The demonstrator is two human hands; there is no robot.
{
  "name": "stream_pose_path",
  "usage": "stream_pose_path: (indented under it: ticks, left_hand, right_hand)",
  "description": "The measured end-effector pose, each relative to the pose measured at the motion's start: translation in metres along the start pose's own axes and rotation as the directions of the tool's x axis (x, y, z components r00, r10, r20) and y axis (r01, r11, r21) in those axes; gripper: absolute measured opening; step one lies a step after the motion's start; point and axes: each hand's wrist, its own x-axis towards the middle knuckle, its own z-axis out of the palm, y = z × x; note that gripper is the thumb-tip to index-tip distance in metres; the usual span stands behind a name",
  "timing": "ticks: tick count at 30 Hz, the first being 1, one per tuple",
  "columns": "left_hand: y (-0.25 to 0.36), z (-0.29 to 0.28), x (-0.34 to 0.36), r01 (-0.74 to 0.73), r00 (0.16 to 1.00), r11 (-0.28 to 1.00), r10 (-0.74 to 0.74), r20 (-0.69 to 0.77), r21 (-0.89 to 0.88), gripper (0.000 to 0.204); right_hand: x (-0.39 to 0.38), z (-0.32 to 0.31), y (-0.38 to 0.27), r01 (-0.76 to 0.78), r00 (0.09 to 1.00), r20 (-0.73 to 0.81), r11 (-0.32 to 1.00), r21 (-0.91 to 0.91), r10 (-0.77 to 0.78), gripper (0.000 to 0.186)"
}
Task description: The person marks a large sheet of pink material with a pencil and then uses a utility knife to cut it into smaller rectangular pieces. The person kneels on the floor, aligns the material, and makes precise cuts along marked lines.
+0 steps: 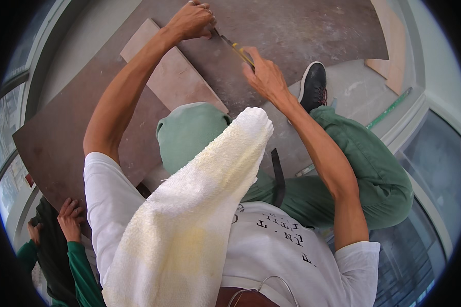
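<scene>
My right hand [267, 77] is closed round a slim hand tool [235, 46] with yellow and dark parts; its exact kind is too small to tell. The tool slants up and left, and its dark end reaches my left hand [192, 21]. The fingers of that hand are curled closed at this end, and whatever lies inside them is hidden. Both hands are over a large brown sheet [292, 25]. A paler, narrow board [179, 77] lies on the sheet below my left forearm.
My shoe [314, 84] rests beside the sheet's near edge. A green strip-like tool [389, 108] lies on the floor at right, near light wood pieces [394, 71]. At lower left another person's hand [70, 217] touches the sheet's edge. A white towel [189, 220] hangs across the middle foreground.
</scene>
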Motion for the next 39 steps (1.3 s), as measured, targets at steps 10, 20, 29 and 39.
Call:
stream_pose_path:
  ticks: [10,20,29,39]
  left_hand:
    - [0.008,0.001,0.004,0.08,0.997,0.994,-0.08,0.0,0.069,0.017]
    - [0.009,0.002,0.006,0.107,0.994,0.992,-0.108,0.012,0.067,0.018]
    - [0.003,0.007,0.007,0.049,0.996,0.997,-0.054,0.075,0.061,0.022]
    - [-0.006,0.011,-0.004,0.061,0.997,0.997,-0.063,0.042,0.043,0.024]
  right_hand:
    - [-0.002,0.004,-0.007,0.067,0.997,-0.031,0.987,-0.145,-0.072,0.037]
    - [0.001,0.0,-0.005,0.009,1.0,0.008,0.989,-0.149,-0.008,0.039]
    - [0.028,0.024,-0.013,0.058,0.998,-0.016,0.969,-0.241,-0.064,0.027]
    - [0.022,0.026,-0.003,0.069,0.997,-0.009,0.98,-0.185,-0.072,0.03]
